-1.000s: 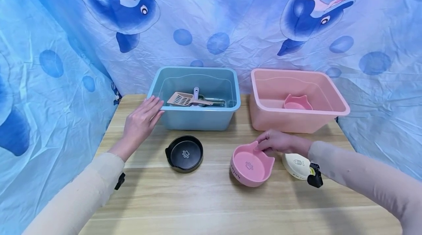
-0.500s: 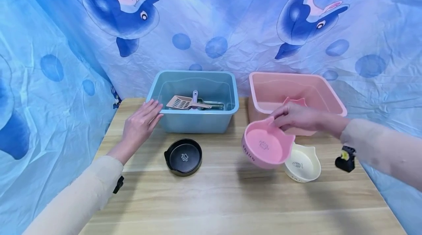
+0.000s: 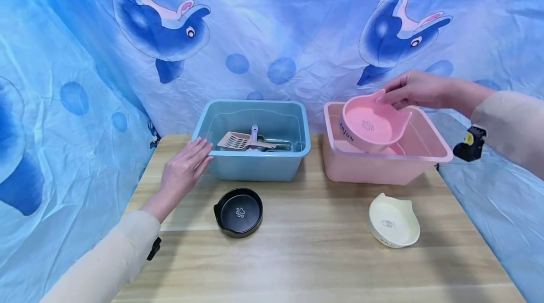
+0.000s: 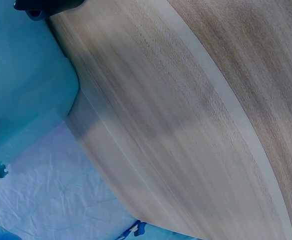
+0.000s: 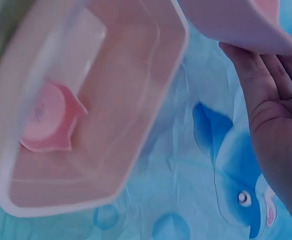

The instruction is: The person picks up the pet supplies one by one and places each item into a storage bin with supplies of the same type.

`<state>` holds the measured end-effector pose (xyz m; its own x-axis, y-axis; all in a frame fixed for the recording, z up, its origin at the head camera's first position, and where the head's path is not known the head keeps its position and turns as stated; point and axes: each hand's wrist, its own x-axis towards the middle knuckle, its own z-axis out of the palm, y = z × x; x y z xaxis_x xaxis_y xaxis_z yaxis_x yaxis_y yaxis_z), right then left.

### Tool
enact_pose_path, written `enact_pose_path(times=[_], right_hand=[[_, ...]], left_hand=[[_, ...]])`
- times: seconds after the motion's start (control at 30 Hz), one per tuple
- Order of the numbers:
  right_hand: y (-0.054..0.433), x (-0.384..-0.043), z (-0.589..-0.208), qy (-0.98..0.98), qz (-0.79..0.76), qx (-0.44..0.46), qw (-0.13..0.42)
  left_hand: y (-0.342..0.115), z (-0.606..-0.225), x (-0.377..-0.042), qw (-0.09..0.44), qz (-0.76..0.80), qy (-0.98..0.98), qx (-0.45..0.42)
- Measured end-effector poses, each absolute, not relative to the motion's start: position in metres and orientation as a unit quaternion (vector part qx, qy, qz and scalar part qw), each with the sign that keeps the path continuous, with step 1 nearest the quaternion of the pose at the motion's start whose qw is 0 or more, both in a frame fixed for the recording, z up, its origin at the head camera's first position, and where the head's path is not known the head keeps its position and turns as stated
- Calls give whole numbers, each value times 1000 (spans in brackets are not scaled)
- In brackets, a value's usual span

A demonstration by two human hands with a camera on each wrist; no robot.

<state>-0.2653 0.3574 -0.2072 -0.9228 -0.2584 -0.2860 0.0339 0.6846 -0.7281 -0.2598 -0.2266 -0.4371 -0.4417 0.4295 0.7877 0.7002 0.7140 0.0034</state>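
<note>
Over the pink bin [image 3: 365,171], my right hand [image 3: 418,89] pinches a pink cat-ear pet bowl [image 3: 374,123] by its rim, between the ears. The bowl tilts toward the camera and shows a paw print inside. Another pink cat-ear bowl [image 5: 48,120] lies on the bin's floor in the right wrist view; in the head view the held bowl covers most of it. My left hand [image 3: 184,164] rests with straight fingers on the near left corner of the blue bin [image 3: 255,167]. That bin holds a beige slotted litter scoop [image 3: 240,141] and a lilac-handled tool [image 3: 254,132].
A black cat-ear bowl [image 3: 240,213] sits on the wooden table [image 3: 297,265] before the blue bin. A cream cat-ear bowl [image 3: 394,222] with a fish print stands in front of the pink bin. Blue dolphin-print cloth [image 3: 263,24] hangs behind and at the sides.
My right hand has lifted the pink bowl off the table and carried it up, back and right over the pink bin, uncovering the cream bowl. The left hand stays at the blue bin.
</note>
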Motion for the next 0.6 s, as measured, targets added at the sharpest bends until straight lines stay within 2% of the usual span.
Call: enact_pose_path(times=[0.13,0.3,0.6], right_hand=[[368,-286,-206,915,-365,-60,162],[379,-312,-227,919,-356,-61,159],[384,-343,-274,905,-372,-62,197]], left_hand=[[-227,-437,-258,408,-171,-831,-337],[-225,-438,-258,414,-172,-827,-338],[-225,-440,-258,401,-168,-839,-327]])
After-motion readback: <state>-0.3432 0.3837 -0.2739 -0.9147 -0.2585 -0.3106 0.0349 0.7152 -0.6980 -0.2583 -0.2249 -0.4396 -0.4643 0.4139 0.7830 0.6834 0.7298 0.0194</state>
